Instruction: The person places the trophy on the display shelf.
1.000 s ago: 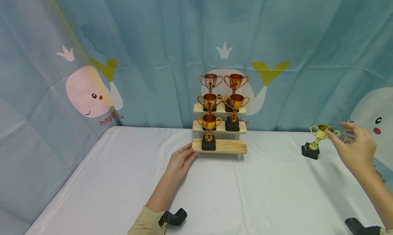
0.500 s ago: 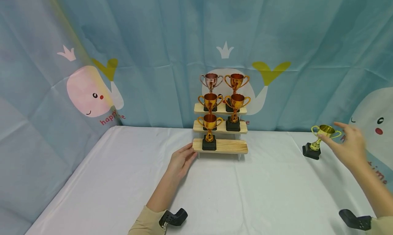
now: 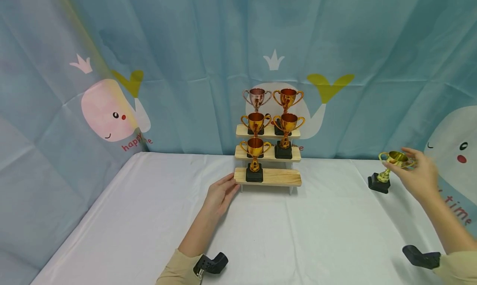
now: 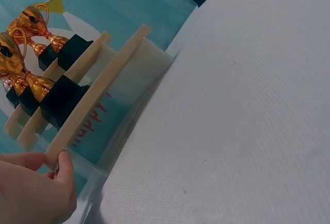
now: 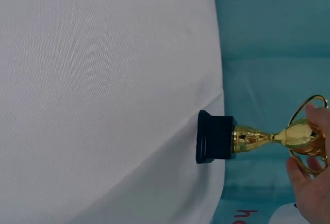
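Observation:
My left hand (image 3: 220, 198) pinches the left end of the lowest board of a three-tier wooden display shelf (image 3: 282, 176), thumb and fingers at its corner in the left wrist view. On the bottom tier, a copper-gold trophy cup (image 3: 255, 148) stands at the left. Two copper-gold trophies occupy the middle tier; the top one carries a pinkish-silver trophy (image 3: 257, 97) beside another copper-gold trophy (image 3: 288, 97). At the far right my right hand (image 3: 421, 177) grips a yellow-gold trophy (image 5: 252, 138) by its cup, thumb and fingers on either side. Its black base (image 3: 379, 183) is close over the tabletop.
A white cloth (image 3: 149, 218) covers the table. Behind and to the left hangs a blue curtain (image 3: 186, 36) printed with whales, close behind the shelf. Black wrist mounts (image 3: 210, 263) sit on both forearms.
My right hand has moved left onto the yellow-gold trophy and closed its fingers around the cup. The trophy has barely moved. My left hand keeps its hold on the shelf.

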`<state>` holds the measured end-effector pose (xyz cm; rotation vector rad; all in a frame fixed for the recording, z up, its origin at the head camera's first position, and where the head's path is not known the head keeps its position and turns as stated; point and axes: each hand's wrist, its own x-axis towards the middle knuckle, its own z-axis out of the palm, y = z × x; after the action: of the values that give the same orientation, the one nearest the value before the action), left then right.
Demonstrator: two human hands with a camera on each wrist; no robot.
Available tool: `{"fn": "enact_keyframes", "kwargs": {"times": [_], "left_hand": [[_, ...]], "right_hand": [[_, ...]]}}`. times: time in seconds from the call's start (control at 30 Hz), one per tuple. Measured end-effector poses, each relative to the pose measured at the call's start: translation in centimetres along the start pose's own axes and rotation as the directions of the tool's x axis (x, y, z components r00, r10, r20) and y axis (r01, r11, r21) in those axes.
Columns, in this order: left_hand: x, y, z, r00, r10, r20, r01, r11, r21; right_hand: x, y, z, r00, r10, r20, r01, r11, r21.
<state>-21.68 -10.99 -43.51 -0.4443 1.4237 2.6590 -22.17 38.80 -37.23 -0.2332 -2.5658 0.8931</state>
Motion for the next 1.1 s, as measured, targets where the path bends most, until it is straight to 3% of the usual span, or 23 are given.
{"fn": "enact_keyframes", "kwargs": {"times": [0.33, 0.83, 1.1], "left_hand": [[-0.2, 0.0, 0.0, 1.000, 0.009, 0.015, -0.009, 1.000, 0.007], [-0.2, 0.1, 0.1, 1.000, 0.001, 0.006, -0.001, 1.000, 0.012], [-0.1, 0.0, 0.0, 1.000, 0.006, 0.014, -0.007, 1.000, 0.009]], "right_hand": [[-0.2, 0.0, -0.1, 0.997, 0.073, 0.003, -0.073, 0.996, 0.043], [-0.6, -1.9, 0.2, 0.995, 0.089, -0.052, -0.088, 0.996, 0.020], [-1.0, -3.5, 0.5, 0.994, 0.092, -0.050, -0.089, 0.994, 0.064]]}}
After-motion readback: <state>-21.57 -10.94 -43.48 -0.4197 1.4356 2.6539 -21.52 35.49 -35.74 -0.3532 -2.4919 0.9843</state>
